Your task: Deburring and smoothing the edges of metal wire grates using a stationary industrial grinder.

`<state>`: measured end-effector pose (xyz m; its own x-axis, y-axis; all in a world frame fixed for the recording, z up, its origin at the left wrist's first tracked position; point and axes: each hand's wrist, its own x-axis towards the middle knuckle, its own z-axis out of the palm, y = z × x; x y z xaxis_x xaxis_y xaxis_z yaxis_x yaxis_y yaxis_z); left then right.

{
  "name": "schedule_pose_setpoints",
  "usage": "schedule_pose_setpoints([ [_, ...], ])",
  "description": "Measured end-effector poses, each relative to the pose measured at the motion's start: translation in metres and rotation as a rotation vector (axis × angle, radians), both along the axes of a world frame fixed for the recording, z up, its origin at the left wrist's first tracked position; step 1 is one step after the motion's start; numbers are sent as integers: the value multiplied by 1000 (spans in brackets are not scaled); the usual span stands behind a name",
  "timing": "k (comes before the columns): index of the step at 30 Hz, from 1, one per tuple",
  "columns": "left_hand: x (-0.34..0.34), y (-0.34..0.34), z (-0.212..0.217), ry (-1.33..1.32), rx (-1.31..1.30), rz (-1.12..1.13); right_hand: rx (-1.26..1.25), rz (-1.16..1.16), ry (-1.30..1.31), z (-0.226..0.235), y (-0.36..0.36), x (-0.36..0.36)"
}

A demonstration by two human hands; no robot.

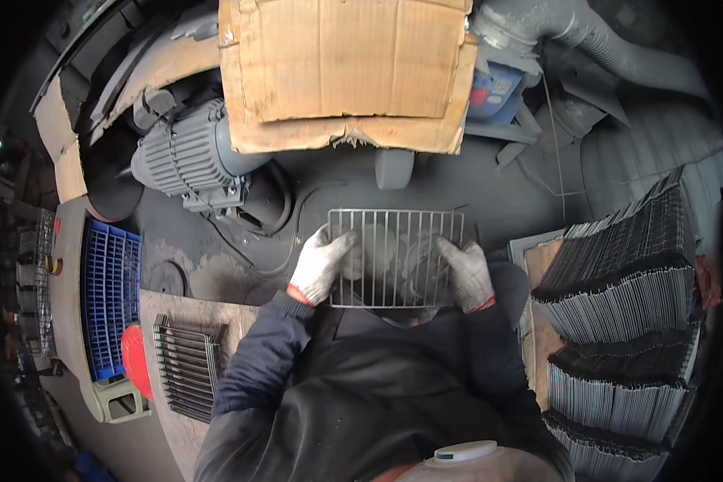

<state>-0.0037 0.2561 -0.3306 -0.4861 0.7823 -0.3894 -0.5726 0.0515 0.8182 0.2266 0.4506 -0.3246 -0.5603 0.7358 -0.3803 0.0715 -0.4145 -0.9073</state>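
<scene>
A rectangular wire rack (394,299) of thin parallel metal bars is held out in front of me, above my lap. My left hand (321,263), in a whitish work glove, is closed on its left side. On the opposite side my right hand (467,271), gloved alike, grips the rack's right edge. Both thumbs lie over the front of the bars, and some fingers show behind them. To my left a small stack of similar wire racks (186,368) lies on a board. Large stacks of dark wire racks (618,297) stand at my right.
Ahead hangs a cardboard sheet (345,60) over a machine. A grey electric motor (186,153) sits at the front left, with cables on the floor. Left are a blue plastic crate (112,297), a red round thing (136,361) and a stool (116,400). A duct (594,36) runs at the upper right.
</scene>
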Motion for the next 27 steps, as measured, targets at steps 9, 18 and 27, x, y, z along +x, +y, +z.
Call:
schedule_pose_setpoints([
  [9, 14, 62, -7, -122, -55, -143, 157, -120, -16, 13, 39, 10],
  [18, -11, 37, -22, -8, -86, 157, 135, -24, -38, -9, 33, -51],
  [27, 10, 83, -19, 289, -156, -16, 79, -224, 7, 9, 43, -12],
])
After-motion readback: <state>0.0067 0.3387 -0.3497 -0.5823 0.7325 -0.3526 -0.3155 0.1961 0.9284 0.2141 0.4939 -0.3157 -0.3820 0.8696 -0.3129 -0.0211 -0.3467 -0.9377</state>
